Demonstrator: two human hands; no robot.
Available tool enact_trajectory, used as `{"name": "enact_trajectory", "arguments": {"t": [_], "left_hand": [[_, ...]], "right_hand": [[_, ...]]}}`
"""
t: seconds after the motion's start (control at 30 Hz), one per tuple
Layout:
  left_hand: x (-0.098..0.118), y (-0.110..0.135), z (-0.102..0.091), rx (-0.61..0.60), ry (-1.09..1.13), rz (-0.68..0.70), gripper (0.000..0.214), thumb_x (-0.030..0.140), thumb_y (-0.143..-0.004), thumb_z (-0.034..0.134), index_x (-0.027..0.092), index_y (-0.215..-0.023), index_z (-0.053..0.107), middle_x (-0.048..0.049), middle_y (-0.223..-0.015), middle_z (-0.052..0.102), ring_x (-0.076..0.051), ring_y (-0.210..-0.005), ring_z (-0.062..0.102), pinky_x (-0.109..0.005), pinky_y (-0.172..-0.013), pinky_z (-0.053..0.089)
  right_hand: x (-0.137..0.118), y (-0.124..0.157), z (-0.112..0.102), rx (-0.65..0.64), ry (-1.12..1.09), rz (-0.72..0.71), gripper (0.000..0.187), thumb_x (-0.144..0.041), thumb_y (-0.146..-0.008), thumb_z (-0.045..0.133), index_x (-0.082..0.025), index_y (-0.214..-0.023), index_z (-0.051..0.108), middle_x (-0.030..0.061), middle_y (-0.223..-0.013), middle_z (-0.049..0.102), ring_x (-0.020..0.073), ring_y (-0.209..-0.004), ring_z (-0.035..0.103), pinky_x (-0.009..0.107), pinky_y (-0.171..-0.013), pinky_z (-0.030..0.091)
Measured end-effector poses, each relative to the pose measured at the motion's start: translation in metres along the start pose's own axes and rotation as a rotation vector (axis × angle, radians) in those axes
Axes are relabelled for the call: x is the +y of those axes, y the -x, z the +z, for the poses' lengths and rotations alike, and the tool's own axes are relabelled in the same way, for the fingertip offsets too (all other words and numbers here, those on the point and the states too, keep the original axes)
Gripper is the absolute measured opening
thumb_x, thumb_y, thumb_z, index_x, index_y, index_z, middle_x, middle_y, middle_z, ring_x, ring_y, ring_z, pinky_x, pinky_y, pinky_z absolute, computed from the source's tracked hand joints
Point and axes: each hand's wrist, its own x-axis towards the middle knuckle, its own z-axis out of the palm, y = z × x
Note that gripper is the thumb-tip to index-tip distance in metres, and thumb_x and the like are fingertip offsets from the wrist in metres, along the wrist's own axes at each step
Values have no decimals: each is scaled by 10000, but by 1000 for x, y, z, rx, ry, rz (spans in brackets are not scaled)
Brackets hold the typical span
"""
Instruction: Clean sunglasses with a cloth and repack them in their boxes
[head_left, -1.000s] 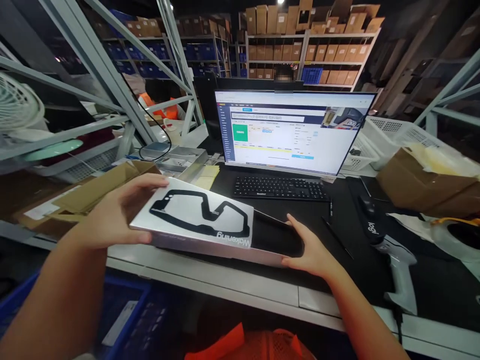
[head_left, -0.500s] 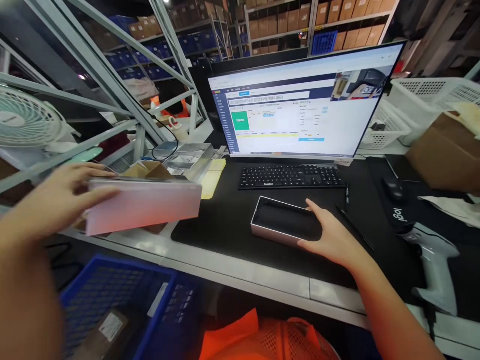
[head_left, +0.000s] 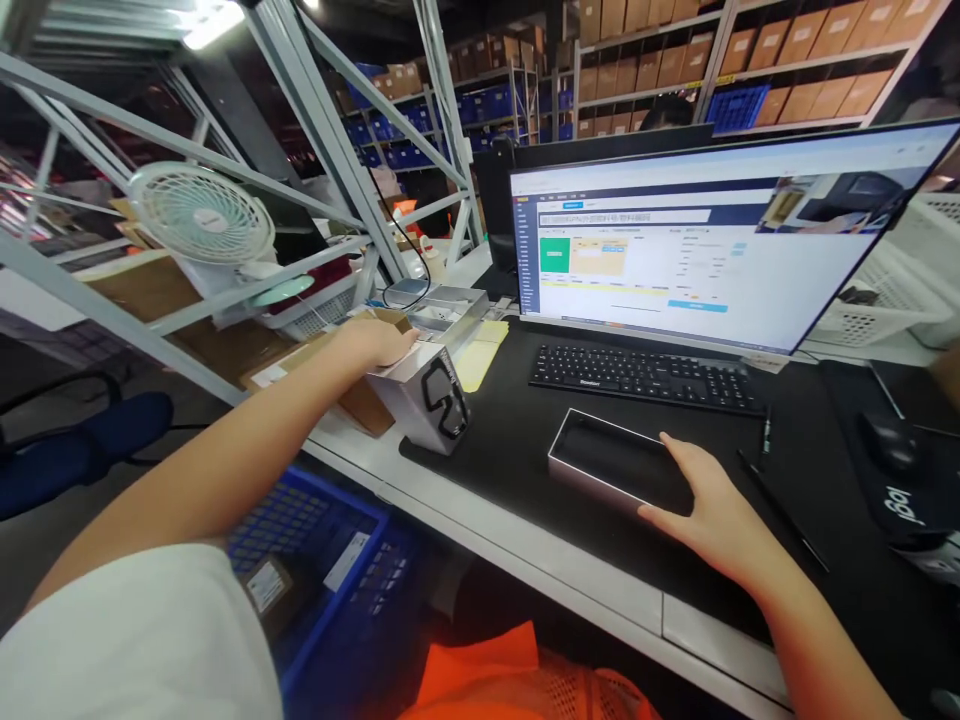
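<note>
A white box lid (head_left: 416, 405), printed with a black goggle-like picture, stands tilted at the left edge of the black desk mat. My left hand (head_left: 381, 342) is closed over its top edge, the fingers partly hidden. In front of the keyboard lies an open, shallow box (head_left: 600, 480) with a black inside and a pale rim. My right hand (head_left: 701, 500) spans the right end of this box, thumb on the near side and fingers on the far side. Nothing can be made out inside the dark box.
Behind the boxes are a keyboard (head_left: 645, 378) and a monitor (head_left: 697, 250). Yellow paper (head_left: 481, 355) and a metal tray (head_left: 450, 312) lie beyond the lid. A pen (head_left: 780, 510) and a mouse (head_left: 889, 440) are at the right. Below the desk edge sits a blue crate (head_left: 352, 545).
My left hand has moved inward with the lid and turned it, so its printed face shows. The right hand stays at the open box. The camera view has swung left.
</note>
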Motion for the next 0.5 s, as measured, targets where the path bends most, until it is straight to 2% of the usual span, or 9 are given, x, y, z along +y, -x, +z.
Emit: {"name": "enact_trajectory", "arguments": {"t": [0.1, 0.2, 0.27, 0.37, 0.43, 0.5], "left_hand": [[11, 8, -5, -124, -167, -160, 547, 543, -865, 567, 71, -611, 675, -302, -878, 729, -451, -1013, 687, -576, -935, 484], [24, 23, -15, -166, -243, -191, 535, 514, -922, 462, 70, -812, 741, -280, -968, 734, -436, -1011, 689, -534, -886, 506], [31, 37, -25, -138, -267, -181, 527, 481, -959, 382, 96, -979, 742, -243, -1080, 722, -406, -1081, 667, -502, -908, 502], [45, 66, -34, -23, -238, -125, 505, 462, -985, 329, 153, -1146, 695, -181, -1227, 665, -345, -1186, 614, -455, -979, 481], [59, 89, -28, 47, -168, -65, 517, 548, -959, 401, 182, -1210, 666, -160, -1299, 613, -330, -1207, 592, -439, -1005, 475], [74, 110, -9, 83, -123, -42, 623, 642, -878, 530, 187, -1293, 619, -182, -1418, 523, -375, -1263, 541, -481, -1009, 475]], "right_hand": [[5, 0, 3, 11, 30, -34, 801, -585, -857, 655, -255, -1536, 387, 120, -1555, 427, 362, -1418, 443, 552, -1184, 393], [9, 0, 7, 24, 43, -53, 770, -596, -863, 640, -260, -1519, 417, 114, -1549, 430, 371, -1402, 458, 559, -1187, 389], [10, 0, 8, 26, 47, -62, 754, -593, -873, 628, -268, -1519, 414, 110, -1555, 423, 371, -1405, 454, 561, -1191, 383], [10, 0, 8, 29, 51, -69, 737, -596, -883, 615, -274, -1514, 413, 106, -1557, 418, 362, -1415, 445, 554, -1199, 373], [9, 0, 8, 25, 53, -70, 742, -600, -882, 616, -271, -1516, 411, 107, -1556, 418, 358, -1415, 445, 551, -1202, 370], [8, 0, 9, 19, 53, -64, 741, -598, -882, 619, -264, -1513, 420, 109, -1556, 418, 360, -1419, 439, 554, -1202, 369]]}}
